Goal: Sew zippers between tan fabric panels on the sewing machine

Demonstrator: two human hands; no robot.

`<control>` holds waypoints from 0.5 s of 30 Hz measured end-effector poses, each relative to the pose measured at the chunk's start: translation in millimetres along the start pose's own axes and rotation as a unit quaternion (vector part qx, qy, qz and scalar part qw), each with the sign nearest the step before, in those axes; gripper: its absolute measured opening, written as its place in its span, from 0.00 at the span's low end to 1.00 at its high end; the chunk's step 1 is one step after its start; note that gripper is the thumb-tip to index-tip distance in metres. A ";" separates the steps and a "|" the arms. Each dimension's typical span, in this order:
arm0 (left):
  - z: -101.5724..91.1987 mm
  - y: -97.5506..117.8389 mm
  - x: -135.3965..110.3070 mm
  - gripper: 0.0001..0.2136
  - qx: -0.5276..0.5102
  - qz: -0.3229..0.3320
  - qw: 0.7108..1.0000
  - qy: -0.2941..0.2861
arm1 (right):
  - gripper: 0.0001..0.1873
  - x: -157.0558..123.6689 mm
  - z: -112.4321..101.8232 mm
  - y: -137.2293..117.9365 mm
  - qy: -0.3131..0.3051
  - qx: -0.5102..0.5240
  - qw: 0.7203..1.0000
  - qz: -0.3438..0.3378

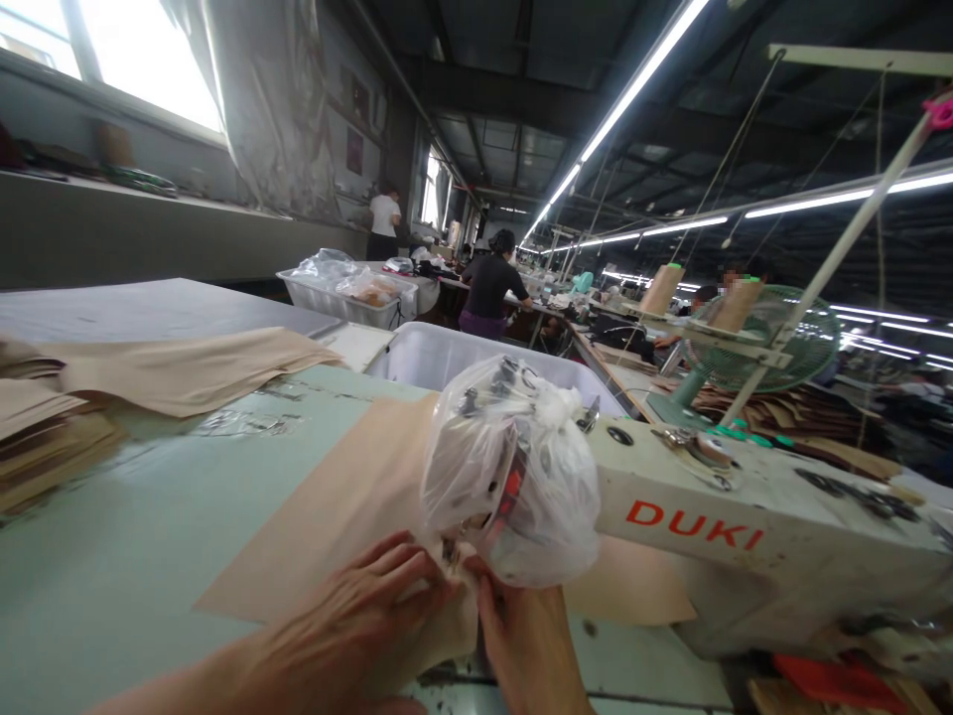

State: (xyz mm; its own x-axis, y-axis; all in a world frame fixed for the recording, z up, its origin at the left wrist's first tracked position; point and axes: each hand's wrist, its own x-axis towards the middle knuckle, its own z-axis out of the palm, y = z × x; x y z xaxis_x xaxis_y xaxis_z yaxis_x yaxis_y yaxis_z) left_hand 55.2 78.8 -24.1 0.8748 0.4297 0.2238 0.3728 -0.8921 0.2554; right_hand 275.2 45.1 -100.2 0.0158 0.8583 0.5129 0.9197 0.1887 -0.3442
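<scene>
A beige fabric piece (335, 516) lies under the head of the sewing machine (685, 497), whose needle end is wrapped in a clear plastic bag (513, 467). My left hand (357, 616) rests on the near part of the fabric, left of the presser foot (449, 551), with its fingers stretched out and lying flat. Right of the foot, my right hand (532, 636) pinches the fabric's edge between thumb and fingers. The bag hides part of the right fingers. More beige fabric shows beyond the needle and under the machine arm.
Stacked beige fabric pieces (186, 367) lie on the table's left. Behind the machine stands a white plastic bin (424, 353). Thread cones (661, 290) and a green fan (781, 338) are at the right. A person in a dark top (491, 283) works farther back.
</scene>
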 end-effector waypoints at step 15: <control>18.6 -16.7 -3.0 0.34 -0.011 0.001 0.999 0.043 | 0.22 7.4 -6.9 -1.5 -0.033 -0.035 0.999 -0.008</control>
State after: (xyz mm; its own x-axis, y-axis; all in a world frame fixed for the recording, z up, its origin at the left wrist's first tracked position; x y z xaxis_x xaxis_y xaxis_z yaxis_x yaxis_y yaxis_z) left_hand 52.1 89.8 -46.5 0.8457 0.4390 0.3033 0.3636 -0.8902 0.2747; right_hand 276.6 47.8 -90.5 -0.0222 0.8858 0.4636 0.9452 0.1697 -0.2790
